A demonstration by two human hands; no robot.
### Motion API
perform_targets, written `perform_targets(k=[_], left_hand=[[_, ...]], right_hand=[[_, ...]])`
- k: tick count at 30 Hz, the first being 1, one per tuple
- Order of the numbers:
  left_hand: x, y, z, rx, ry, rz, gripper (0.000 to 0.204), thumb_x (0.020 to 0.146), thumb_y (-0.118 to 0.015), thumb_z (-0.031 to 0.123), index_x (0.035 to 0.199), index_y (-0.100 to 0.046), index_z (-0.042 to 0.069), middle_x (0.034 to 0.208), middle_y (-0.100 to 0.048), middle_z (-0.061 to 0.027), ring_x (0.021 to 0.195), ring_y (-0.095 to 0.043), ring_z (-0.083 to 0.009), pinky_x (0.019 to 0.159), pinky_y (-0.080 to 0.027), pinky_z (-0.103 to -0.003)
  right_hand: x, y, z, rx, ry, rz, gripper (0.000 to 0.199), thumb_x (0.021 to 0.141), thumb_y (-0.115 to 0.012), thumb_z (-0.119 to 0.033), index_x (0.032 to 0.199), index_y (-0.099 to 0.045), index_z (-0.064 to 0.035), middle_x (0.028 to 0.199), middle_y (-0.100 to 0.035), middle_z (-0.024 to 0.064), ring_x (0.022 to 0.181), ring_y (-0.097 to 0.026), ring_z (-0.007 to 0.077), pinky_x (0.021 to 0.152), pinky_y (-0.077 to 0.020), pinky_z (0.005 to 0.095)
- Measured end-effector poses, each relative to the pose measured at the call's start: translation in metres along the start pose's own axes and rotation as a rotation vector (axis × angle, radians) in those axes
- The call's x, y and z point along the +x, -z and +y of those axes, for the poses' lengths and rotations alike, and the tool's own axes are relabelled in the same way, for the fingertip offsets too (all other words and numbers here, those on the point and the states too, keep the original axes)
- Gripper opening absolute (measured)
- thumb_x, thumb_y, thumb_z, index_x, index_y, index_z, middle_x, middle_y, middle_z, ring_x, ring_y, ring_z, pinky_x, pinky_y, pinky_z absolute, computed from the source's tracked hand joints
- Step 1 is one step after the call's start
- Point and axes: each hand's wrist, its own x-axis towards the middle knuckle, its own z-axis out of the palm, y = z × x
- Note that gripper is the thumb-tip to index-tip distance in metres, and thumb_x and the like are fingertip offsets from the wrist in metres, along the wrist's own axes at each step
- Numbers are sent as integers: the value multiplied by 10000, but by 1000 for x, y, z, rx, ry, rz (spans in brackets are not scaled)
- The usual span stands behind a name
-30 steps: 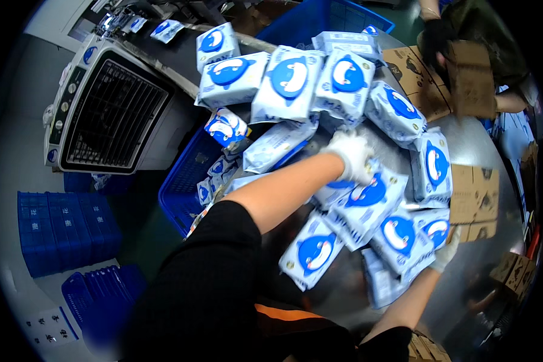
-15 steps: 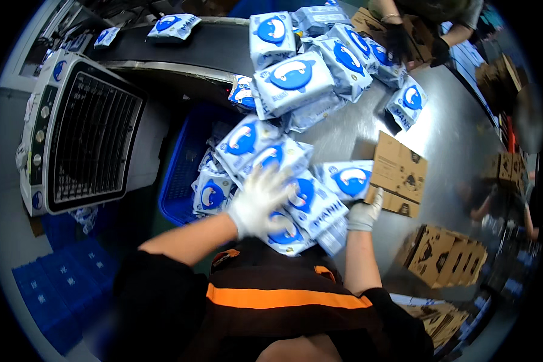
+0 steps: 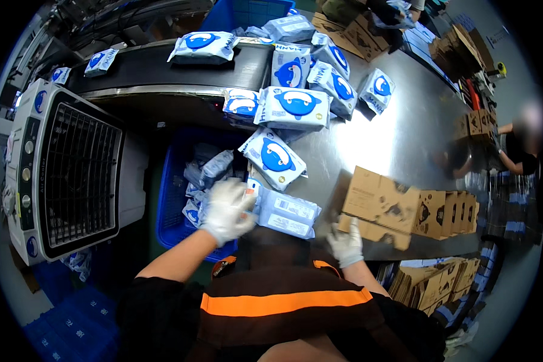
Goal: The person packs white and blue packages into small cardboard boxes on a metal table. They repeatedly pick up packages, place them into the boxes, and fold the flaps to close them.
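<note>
My left hand [image 3: 226,210], in a white glove, is open over the right rim of a blue basket [image 3: 163,214] holding several white-and-blue soft packs. Its fingertips are beside a pack [image 3: 288,214] that lies back side up at the table's near edge. Beyond that lies another pack [image 3: 276,158], its blue cartoon animal face showing. My right hand [image 3: 347,244], gloved too, is closed at the lower left corner of a brown cardboard carton [image 3: 380,202], one finger over its face. The hand's underside is hidden.
Several packs pile up at the end of a black conveyor [image 3: 136,75], with more on its belt. An air cooler [image 3: 81,163] stands left. More cartons [image 3: 443,214] lean in a row on the metal table [image 3: 416,133]. Other people work at the far side and right.
The packs that lay under my left hand have mostly gone from the table edge. My right hand and the carton have come nearer to me. The view has shifted.
</note>
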Motion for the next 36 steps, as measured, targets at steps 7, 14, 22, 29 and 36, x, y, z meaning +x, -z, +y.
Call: perform_targets(k=[7, 14, 22, 29, 36], left_hand=[[57, -111, 26, 433, -251, -293, 845, 756, -829, 398, 1489, -477, 167, 1604, -370, -106, 1536, -276, -342, 1230, -164, -644], [64, -7, -8, 453, 496, -615, 714, 740, -764, 639, 1272, -692, 169, 1237, -677, -120, 1176, -620, -317, 1045, -443, -487], [184, -26, 102, -434, -158, 468, 943, 787, -867, 432, 1542, -434, 68, 1567, -423, -230, 1433, -440, -355, 1175, -382, -449], [146, -71, 147, -1138, 531, -79, 297, 915, -805, 181, 1136, -746, -9, 999, -742, -44, 929, -671, -110, 869, -536, -264], [130, -77, 169, -1297, 634, 191, 320, 929, -745, 91, 1216, -680, -34, 1098, -719, -86, 954, -665, -132, 881, -544, -269]], right_hand=[[29, -54, 43, -98, -102, -199, 477, 1001, -685, -376, 1407, -557, -162, 1371, -605, 75, 1298, -538, 301, 1104, -414, 553], [14, 12, -27, -665, 143, 58, 404, 987, -725, -317, 1276, -648, -45, 1133, -718, 67, 1043, -680, 188, 903, -548, 361], [-53, -7, -176, -1794, 641, 86, 277, 939, -675, -64, 1208, -712, -121, 1021, -750, 108, 901, -705, 238, 827, -558, 345], [-21, -35, -208, -1484, 785, -141, 268, 874, -653, 94, 1103, -711, -34, 1055, -745, 94, 942, -706, 207, 838, -579, 335], [30, -31, -178, -657, 740, -42, 479, 975, -719, -164, 1402, -567, -8, 1364, -592, 106, 1211, -576, 203, 1095, -445, 349]])
